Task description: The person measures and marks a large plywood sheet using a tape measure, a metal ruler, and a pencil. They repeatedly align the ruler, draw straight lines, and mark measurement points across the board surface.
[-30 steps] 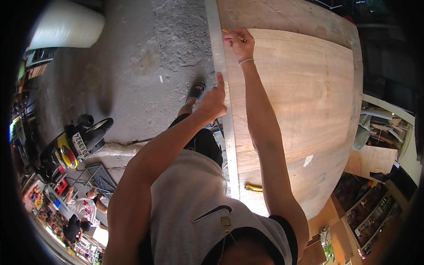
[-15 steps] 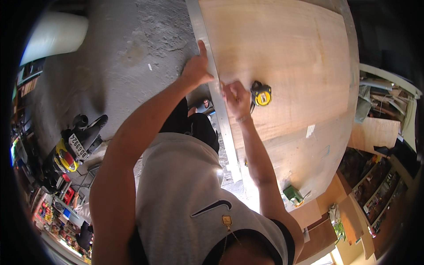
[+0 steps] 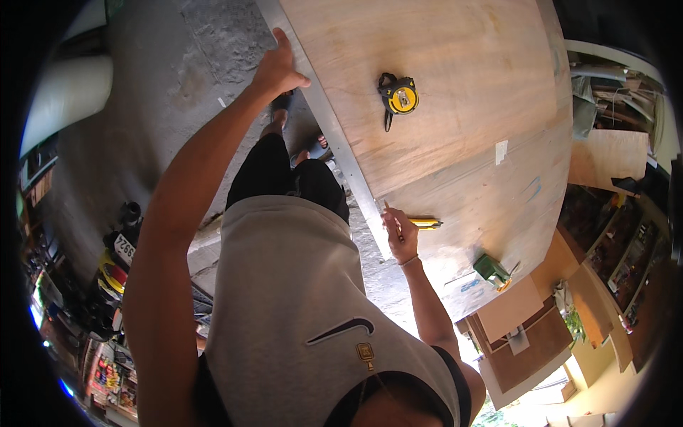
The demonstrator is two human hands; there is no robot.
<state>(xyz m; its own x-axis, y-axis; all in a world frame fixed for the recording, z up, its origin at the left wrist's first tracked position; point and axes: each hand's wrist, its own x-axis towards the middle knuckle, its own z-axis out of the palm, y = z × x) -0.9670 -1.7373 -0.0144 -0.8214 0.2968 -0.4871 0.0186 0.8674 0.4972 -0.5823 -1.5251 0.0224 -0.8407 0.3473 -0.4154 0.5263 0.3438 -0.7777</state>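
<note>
A long flat metal straightedge [image 3: 334, 146] lies along the left edge of a plywood sheet [image 3: 455, 85]. My left hand [image 3: 276, 70] presses on its far part, index finger and thumb stretched apart. Near its close end, my right hand [image 3: 402, 235] is closed in a pinch on a thin pencil-like stick [image 3: 386, 204], its tip at the straightedge's inner side. Most of that stick is hidden by the fingers. Just right of these fingers a yellow utility knife [image 3: 427, 223] lies on the wood. Farther off on the sheet rests a yellow and black tape measure [image 3: 403, 98].
A small green tool or box [image 3: 491, 268] sits at the sheet's near right. A white paper scrap [image 3: 501, 151] lies on the wood. Wood offcuts [image 3: 615, 99] fill a rack at right. At left are a parked motorbike [image 3: 112, 274] and a large white roll [image 3: 71, 99].
My right hand has slid along the straightedge toward its near end, away from the tape measure. My left hand stays on the straightedge. The whole view has shifted, and the utility knife now shows.
</note>
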